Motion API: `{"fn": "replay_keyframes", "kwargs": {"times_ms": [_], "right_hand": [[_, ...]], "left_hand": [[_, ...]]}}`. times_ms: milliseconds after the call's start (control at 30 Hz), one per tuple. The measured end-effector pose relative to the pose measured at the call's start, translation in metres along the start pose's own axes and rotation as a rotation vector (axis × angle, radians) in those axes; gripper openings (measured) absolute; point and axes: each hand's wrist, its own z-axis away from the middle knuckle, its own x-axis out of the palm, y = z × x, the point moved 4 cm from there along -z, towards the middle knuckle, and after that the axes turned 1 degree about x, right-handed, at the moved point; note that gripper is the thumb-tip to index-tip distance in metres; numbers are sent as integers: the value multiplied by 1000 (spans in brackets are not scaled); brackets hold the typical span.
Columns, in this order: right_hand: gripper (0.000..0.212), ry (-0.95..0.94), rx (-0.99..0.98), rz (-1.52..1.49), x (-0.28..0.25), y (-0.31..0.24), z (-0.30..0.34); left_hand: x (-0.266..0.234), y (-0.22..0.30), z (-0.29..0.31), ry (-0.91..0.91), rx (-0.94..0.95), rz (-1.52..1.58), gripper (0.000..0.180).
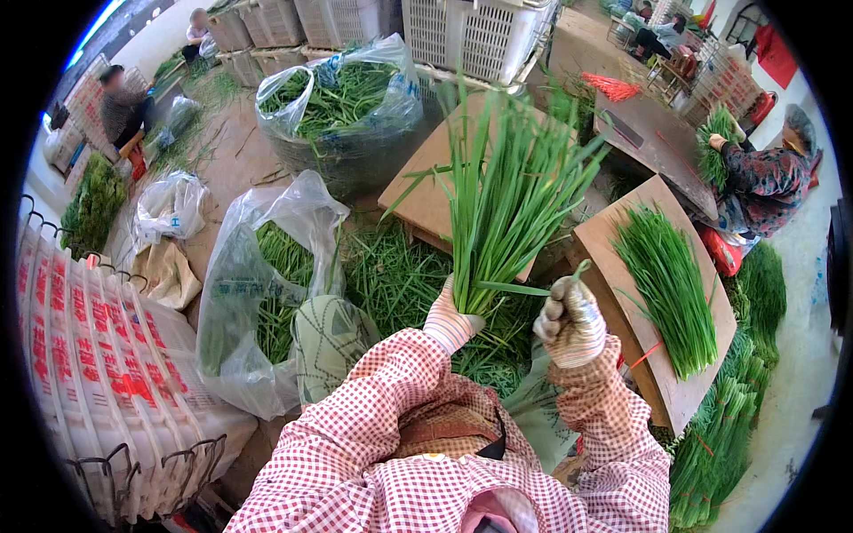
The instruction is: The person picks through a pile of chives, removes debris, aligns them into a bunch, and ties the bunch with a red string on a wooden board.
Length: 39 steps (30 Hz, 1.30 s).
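Note:
My left hand (451, 318), in a striped glove, is closed round the lower end of a bunch of garlic chives (511, 191) whose long green leaves fan out upward. To its right, my gloved right hand (570, 324) pinches a single chive leaf (511, 289) that stretches across from the bunch; a curled end shows above the fingers. Beyond my right hand, a neat pile of chives (666, 289) lies on a brown board (613, 235). Loose trimmed leaves (395, 275) are heaped below the bunch, around my knees.
A clear plastic bag (235, 293) of greens stands by my left knee, with a larger filled bag (391, 111) behind it. A white crate (124, 391) is at left. Tied chive bundles (720, 444) lie at right. A co-worker (769, 169) handles greens at far right; others sit farther back.

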Motion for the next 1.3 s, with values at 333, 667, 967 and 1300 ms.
{"fn": "replay_keyframes", "kwargs": {"times_ms": [333, 667, 967, 1300], "right_hand": [[27, 43, -370, 80, -16, -119, 29], [40, -39, 396, 1262, -30, -112, 86], [62, -287, -508, 1903, 115, -63, -24], [19, -416, -118, 2253, 122, -30, -101]], "left_hand": [[-26, 0, 14, 47, -108, 338, 53], [-104, 54, 1, 119, 169, -994, 46], [-45, 42, 71, -14, 338, -1311, 41], [-54, 34, 93, -46, 348, -1091, 53]]}}
